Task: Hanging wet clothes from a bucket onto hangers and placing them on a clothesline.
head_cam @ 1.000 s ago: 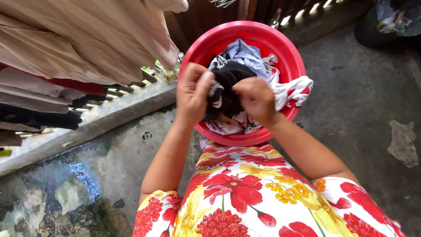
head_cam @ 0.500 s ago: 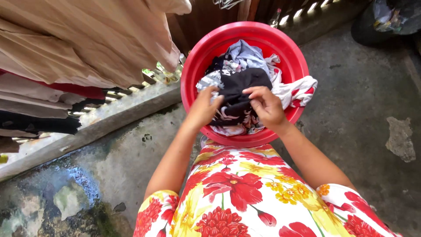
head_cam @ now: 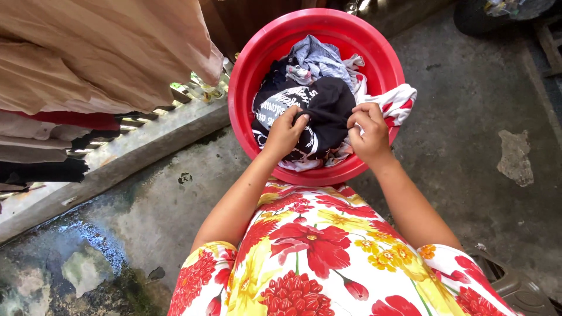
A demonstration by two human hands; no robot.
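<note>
A round red basin (head_cam: 249, 64) stands on the concrete floor, filled with damp clothes. On top lies a black garment (head_cam: 325, 108) with white print. My left hand (head_cam: 284, 133) pinches its near left edge. My right hand (head_cam: 369, 132) grips its right edge. Behind the black piece sits a light blue-grey garment (head_cam: 319, 57). A red and white patterned cloth (head_cam: 400, 100) hangs over the basin's right rim.
Beige, white, red and black clothes (head_cam: 99, 52) hang at the upper left over a low concrete ledge (head_cam: 134, 155). The floor (head_cam: 486, 105) is rough and stained, wet at the lower left. A dark container (head_cam: 497, 9) stands at the top right.
Both hands have come down from chest height into the basin. The bunched black garment now lies spread wider across the pile, held at its two edges.
</note>
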